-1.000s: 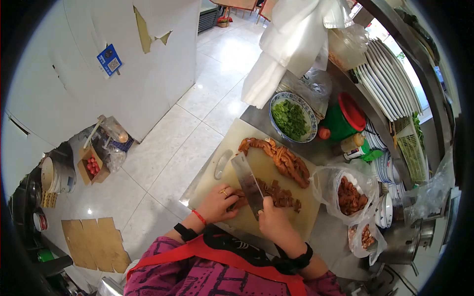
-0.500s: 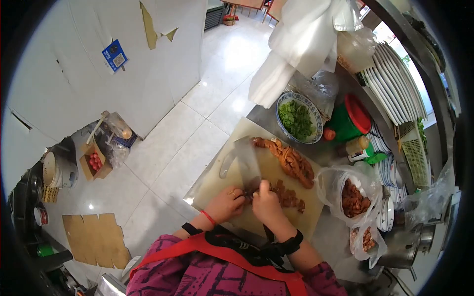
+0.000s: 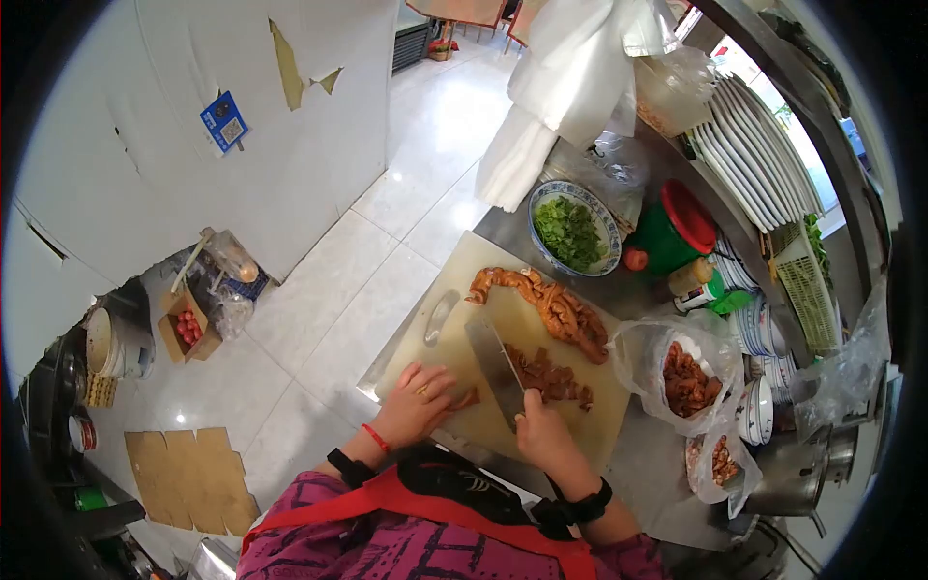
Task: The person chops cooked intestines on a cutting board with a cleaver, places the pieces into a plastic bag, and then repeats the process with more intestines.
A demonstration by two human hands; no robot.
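Note:
On the pale cutting board lies a long brown piece of cooked meat across the upper part. My right hand grips a cleaver, whose broad blade rests beside the small chopped pieces at its right. My left hand is on the board's left part with fingers somewhat spread. A small brown piece lies by its fingertips, left of the blade.
A bowl of chopped greens stands beyond the board. To the right are plastic bags of meat, stacked bowls, a green bin and a metal pot. White bags hang above the counter's far end.
My left hand has moved left, away from the blade, and its fingers have opened. The cleaver has moved down and right, now beside the chopped pieces. The view has shifted slightly.

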